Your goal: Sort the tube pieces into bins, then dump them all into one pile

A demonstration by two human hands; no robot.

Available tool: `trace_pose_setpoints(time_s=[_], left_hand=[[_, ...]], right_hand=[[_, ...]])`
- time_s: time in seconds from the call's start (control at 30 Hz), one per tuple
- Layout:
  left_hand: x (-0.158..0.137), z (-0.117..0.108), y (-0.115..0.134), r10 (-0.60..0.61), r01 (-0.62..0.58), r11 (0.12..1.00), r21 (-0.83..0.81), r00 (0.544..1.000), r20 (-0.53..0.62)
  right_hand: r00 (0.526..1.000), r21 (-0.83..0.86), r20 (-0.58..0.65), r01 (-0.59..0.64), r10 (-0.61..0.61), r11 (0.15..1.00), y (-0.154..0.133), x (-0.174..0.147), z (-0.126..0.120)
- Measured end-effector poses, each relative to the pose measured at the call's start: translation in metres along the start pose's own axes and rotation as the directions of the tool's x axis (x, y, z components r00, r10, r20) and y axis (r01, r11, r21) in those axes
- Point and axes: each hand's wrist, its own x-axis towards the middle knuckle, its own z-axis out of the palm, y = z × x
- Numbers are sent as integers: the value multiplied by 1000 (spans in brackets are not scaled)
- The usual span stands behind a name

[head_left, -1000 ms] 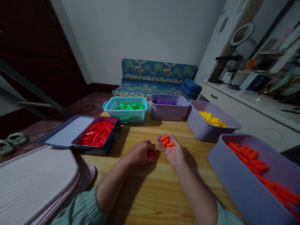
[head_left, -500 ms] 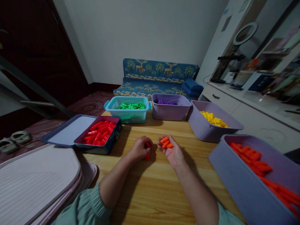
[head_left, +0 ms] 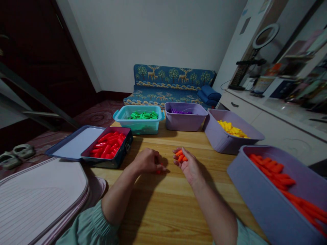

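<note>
My left hand (head_left: 148, 161) is low over the table, thumb and fingers pinched at a small glossy red piece (head_left: 158, 170), most of which the fingers cover. To its right, my right hand (head_left: 187, 166) is turned palm up, with the fingers curled round several small orange tapered pieces (head_left: 181, 156). Left of my hands stands a dark hinged box (head_left: 122, 154), its lid folded open, full of glossy red elongated pieces (head_left: 108, 144). At the right, a large purple-grey bin (head_left: 251, 182) contains orange pieces (head_left: 277, 173).
A turquoise basket (head_left: 138, 128) with green pieces, a purple bin (head_left: 185, 124) with purple pieces and another bin (head_left: 217, 136) with yellow pieces line the back of the wooden table (head_left: 163, 211). A pink folded item (head_left: 43, 197) lies at left; a blue sofa (head_left: 173, 81) stands behind.
My left hand has shifted slightly left and lowered its fingertips toward the table; less red shows in it now. The right hand has curled a little more round the orange pieces.
</note>
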Motion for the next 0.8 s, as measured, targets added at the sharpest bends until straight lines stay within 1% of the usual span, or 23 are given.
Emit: trace_pose_setpoints(time_s=[0.07, 0.13, 0.2, 0.23, 0.27, 0.3, 0.33, 0.37, 0.4, 0.43, 0.47, 0.5, 0.53, 0.6, 0.63, 0.73, 0.77, 0.8], left_hand=[[-2, -1, 2, -12, 10, 999, 46, 999, 47], [-1, 2, 3, 4, -6, 1000, 17, 997, 77], [2, 7, 2, 25, -18, 995, -98, 997, 70], [4, 10, 2, 12, -1, 979, -203, 999, 50], [6, 13, 3, -27, 33, 937, -348, 999, 24], [8, 16, 4, -85, 78, 853, -516, 996, 9], [9, 19, 5, -153, 122, 724, -679, 988, 15], [10, 21, 7, -212, 156, 563, -812, 976, 40], [11, 23, 9, -245, 175, 398, -900, 966, 80], [11, 24, 11, -252, 184, 257, -949, 960, 118], [11, 25, 12, -243, 191, 152, -970, 958, 151], [11, 25, 12, -229, 197, 80, -977, 958, 175], [11, 25, 12, -216, 207, 29, -978, 957, 196], [11, 27, 10, -194, 244, -23, -970, 950, 243], [11, 27, 8, -190, 261, -28, -965, 946, 262], [11, 29, 5, -189, 288, 2, -957, 940, 283], [11, 29, 4, -187, 289, -5, -957, 940, 285], [12, 28, 4, -179, 284, -39, -958, 941, 287]], right_hand=[[1000, -4, 3, -1, 1, 1000, 0, 0, 0], [1000, -2, 13, -5, 5, 1000, 1, 0, 0], [1000, 11, 18, -15, 14, 1000, 1, 0, 1], [1000, 22, 16, -22, 21, 1000, 2, 0, 1], [1000, 35, 13, -29, 29, 999, 2, 1, 2], [999, 47, 10, -35, 35, 998, 2, 1, 2], [999, 57, 6, -43, 43, 997, 2, 1, 2], [998, 63, 2, -55, 55, 996, 3, 2, 2], [998, 67, -1, -70, 70, 995, 3, 2, 2], [996, 67, -2, -88, 88, 994, 4, 2, 2], [994, 66, -2, -107, 107, 992, 4, 2, 3], [992, 65, 1, -129, 129, 990, 4, 2, 3], [988, 61, 9, -153, 152, 986, 5, 1, 3], [979, 41, 38, -203, 202, 978, 5, -1, 5], [973, 29, 54, -226, 224, 974, 5, -2, 5], [958, 13, 99, -270, 268, 963, 4, -3, 7], [954, 20, 113, -281, 277, 959, 4, -3, 7], [950, 31, 126, -290, 284, 956, 3, -3, 7]])
